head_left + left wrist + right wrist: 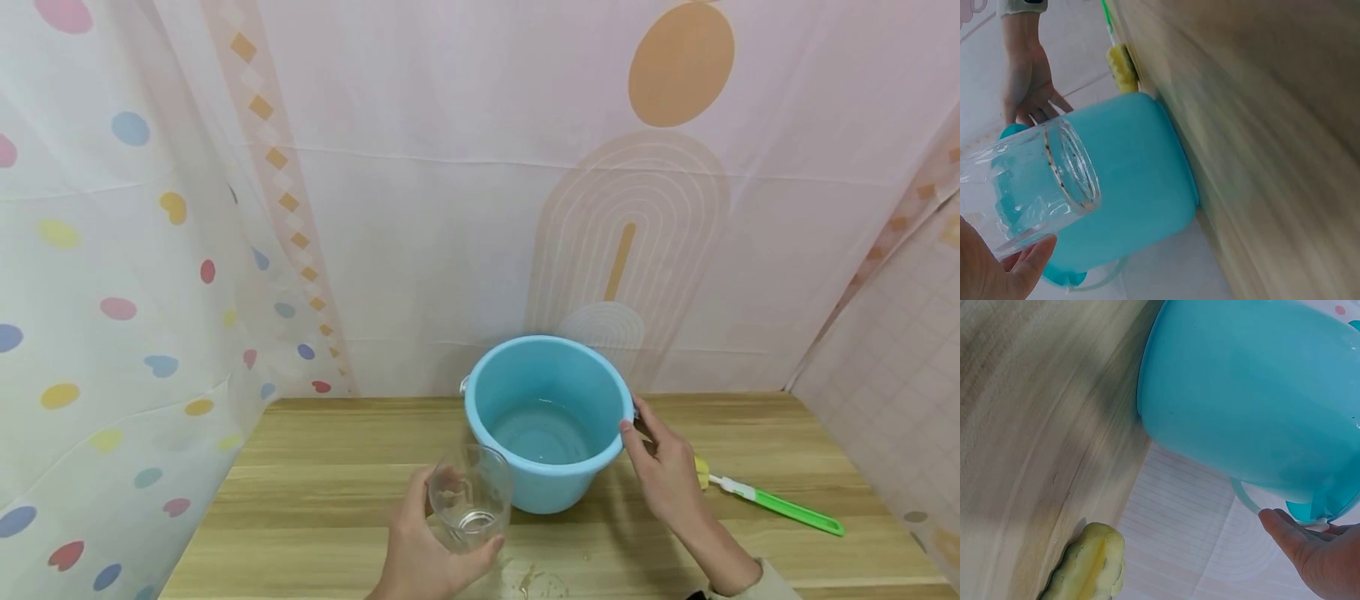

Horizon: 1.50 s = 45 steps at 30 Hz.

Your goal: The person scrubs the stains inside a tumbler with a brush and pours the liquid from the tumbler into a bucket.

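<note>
My left hand (435, 542) holds a clear, see-through cup (471, 496) with fingers and thumb around its side, in front of the bucket. In the left wrist view the cup (1029, 181) overlaps the bucket's blue wall (1129, 169). A light-blue bucket (551, 492) stands on the table, with some clear water (542, 431) in its bottom. At its right rim, my right hand (667, 467) grips the edge beside the handle joint, thumb on the rim and fingers outside. The right wrist view shows that hand (1316, 550) by the pale handle (1246, 497).
Right of the bucket lies a brush with a green handle (798, 510) and a yellow sponge head (1091, 562). Small wet spots (528, 579) mark the wooden table (322, 500) near its front. Patterned cloth (420, 250) hangs behind and at both sides.
</note>
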Each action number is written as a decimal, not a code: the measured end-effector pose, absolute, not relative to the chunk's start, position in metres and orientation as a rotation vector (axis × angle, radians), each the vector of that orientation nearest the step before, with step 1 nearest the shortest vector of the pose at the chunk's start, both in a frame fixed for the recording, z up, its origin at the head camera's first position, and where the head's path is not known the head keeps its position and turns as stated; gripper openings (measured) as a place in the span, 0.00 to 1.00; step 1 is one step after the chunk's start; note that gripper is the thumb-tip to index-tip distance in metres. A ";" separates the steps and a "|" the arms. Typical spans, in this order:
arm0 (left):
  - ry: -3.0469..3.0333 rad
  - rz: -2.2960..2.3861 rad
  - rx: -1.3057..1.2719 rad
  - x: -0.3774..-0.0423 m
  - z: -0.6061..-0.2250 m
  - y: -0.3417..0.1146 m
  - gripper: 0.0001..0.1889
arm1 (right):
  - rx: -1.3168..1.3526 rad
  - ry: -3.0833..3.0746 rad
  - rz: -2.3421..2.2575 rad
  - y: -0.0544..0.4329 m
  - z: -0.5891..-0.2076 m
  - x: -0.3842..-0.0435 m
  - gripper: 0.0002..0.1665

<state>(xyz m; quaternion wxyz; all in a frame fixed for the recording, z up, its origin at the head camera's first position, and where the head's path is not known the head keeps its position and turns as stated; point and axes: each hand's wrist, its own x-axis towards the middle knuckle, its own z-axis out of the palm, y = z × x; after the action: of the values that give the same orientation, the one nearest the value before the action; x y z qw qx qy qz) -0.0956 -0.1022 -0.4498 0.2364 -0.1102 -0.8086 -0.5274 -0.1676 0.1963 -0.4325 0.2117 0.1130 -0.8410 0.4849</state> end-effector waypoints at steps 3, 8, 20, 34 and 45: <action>-2.264 -1.556 -0.249 -0.092 -0.448 -0.097 0.47 | 0.310 -2.339 1.343 0.196 -0.433 -0.168 0.29; -2.361 -1.676 -0.182 -0.089 -0.445 -0.091 0.45 | 0.315 -2.335 1.340 0.197 -0.432 -0.167 0.29; -2.520 -1.754 -0.272 -0.085 -0.450 -0.081 0.43 | 0.319 -2.332 1.352 0.195 -0.430 -0.167 0.29; -2.567 -1.903 -0.580 -0.088 -0.465 -0.076 0.40 | 0.334 -2.321 1.342 0.196 -0.431 -0.168 0.28; -2.620 -2.003 -0.616 -0.092 -0.466 -0.073 0.38 | 0.335 -2.325 1.359 0.197 -0.430 -0.168 0.28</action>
<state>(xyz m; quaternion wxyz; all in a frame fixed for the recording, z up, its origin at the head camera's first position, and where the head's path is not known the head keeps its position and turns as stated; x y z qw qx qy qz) -0.0917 -0.0728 -0.4661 -0.1065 -0.1825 -0.7765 -0.5936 -0.1677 0.1969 -0.4298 0.2125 0.1207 -0.8372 0.4893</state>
